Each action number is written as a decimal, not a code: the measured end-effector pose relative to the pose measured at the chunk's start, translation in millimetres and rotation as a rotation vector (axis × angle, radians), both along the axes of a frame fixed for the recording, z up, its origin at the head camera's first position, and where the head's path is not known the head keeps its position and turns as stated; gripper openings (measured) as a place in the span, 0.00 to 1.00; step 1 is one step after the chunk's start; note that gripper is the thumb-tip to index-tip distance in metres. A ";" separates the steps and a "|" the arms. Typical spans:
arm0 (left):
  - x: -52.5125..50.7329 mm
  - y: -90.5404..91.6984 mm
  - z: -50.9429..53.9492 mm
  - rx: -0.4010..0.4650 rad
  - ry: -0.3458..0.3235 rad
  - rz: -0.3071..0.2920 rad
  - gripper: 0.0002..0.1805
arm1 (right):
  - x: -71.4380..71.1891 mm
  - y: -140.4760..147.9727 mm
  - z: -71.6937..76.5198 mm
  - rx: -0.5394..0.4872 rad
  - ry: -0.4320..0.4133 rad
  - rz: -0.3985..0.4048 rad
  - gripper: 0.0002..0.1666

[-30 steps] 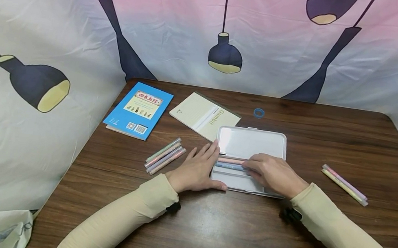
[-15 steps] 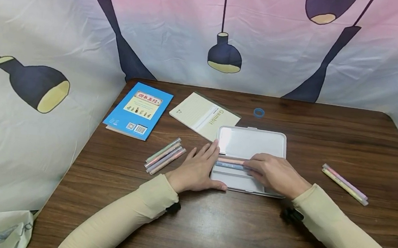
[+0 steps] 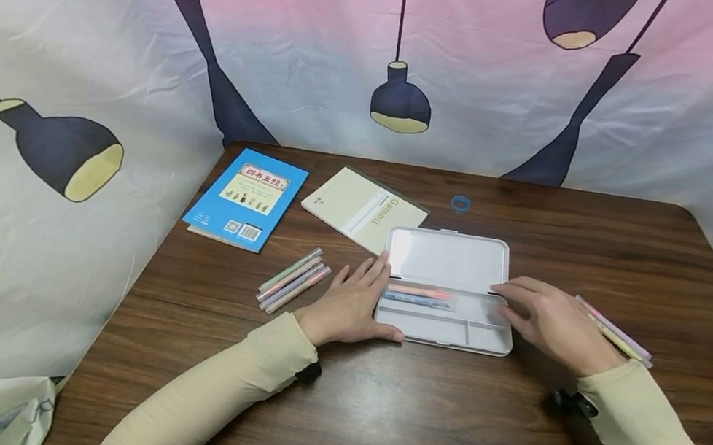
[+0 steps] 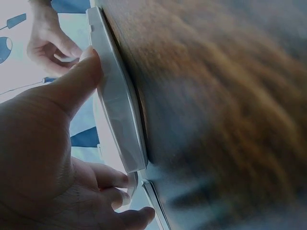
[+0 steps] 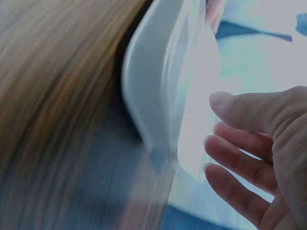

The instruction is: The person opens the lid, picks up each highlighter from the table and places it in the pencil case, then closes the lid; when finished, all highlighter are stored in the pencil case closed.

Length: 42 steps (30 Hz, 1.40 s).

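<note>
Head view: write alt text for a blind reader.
A left hand rests against the left end of an open white case holding pink and blue pens; the right hand is at its right end. More pens, a blue book and a notepad lie nearby.

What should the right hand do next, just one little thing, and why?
I think the right hand should probably reach for the yellow pen. The hand looks empty, and that pen lies close by on the table. The pencil case is open with room left beside the blue pen, and the left hand touches its left end.
</note>
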<state>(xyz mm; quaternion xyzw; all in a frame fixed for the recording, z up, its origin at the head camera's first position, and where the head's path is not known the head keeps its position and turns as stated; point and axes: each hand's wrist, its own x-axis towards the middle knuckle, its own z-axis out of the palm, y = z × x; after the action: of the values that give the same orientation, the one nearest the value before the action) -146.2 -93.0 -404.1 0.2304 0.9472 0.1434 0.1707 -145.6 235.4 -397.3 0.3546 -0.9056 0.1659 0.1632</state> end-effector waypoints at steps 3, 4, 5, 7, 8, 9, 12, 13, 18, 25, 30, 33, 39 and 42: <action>-0.3 0.6 -0.6 -0.009 0.001 -0.001 0.64 | 5.5 19.4 -1.7 -0.018 0.022 -0.054 0.23; -0.3 0.7 -0.6 -0.009 0.000 -0.002 0.64 | 7.2 26.5 -2.7 -0.020 0.032 -0.069 0.24; -0.3 0.7 -0.6 -0.008 -0.001 -0.001 0.64 | 9.1 33.5 -3.6 -0.020 0.040 -0.085 0.24; -0.2 0.5 -0.5 -0.007 -0.004 -0.002 0.64 | 12.9 47.7 -5.1 -0.010 0.047 -0.118 0.25; -0.1 0.4 -0.4 -0.006 -0.004 -0.001 0.63 | 14.9 54.5 -5.3 0.000 0.041 -0.137 0.25; -0.1 0.1 -0.6 -0.005 -0.004 -0.002 0.63 | 17.1 61.3 -5.4 0.011 0.032 -0.154 0.25; -0.2 -0.3 -0.7 -0.007 -0.005 -0.002 0.63 | 23.6 79.7 -5.6 0.054 0.000 -0.226 0.25; -0.3 -0.4 -0.8 -0.007 -0.002 -0.003 0.63 | 26.2 85.5 -5.7 0.064 -0.016 -0.252 0.25; -0.6 -1.2 -0.9 -0.015 -0.002 -0.001 0.63 | 36.3 106.4 -9.2 0.111 -0.095 -0.380 0.24; -1.4 -0.9 -1.6 -0.009 -0.001 -0.001 0.64 | 47.6 122.4 -20.0 0.134 -0.170 -0.485 0.24; -2.1 -0.5 -1.5 -0.007 -0.001 -0.002 0.64 | 52.9 133.7 -24.4 0.130 -0.161 -0.506 0.23; -2.3 -0.4 -1.3 -0.008 0.002 0.002 0.64 | 54.1 137.1 -26.8 0.139 -0.162 -0.513 0.22; -2.3 -0.1 -2.1 -0.009 0.008 0.001 0.64 | 55.2 140.6 -31.4 0.150 -0.170 -0.513 0.22; -2.2 0.2 -2.8 -0.012 0.007 0.000 0.64 | 55.6 141.7 -33.3 0.148 -0.172 -0.514 0.23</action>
<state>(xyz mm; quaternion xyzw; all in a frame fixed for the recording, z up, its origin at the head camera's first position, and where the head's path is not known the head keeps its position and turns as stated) -148.4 -92.8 -406.9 0.2298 0.9486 0.1372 0.1688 -90.1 377.1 -430.6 0.1090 -0.9860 0.0821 0.0960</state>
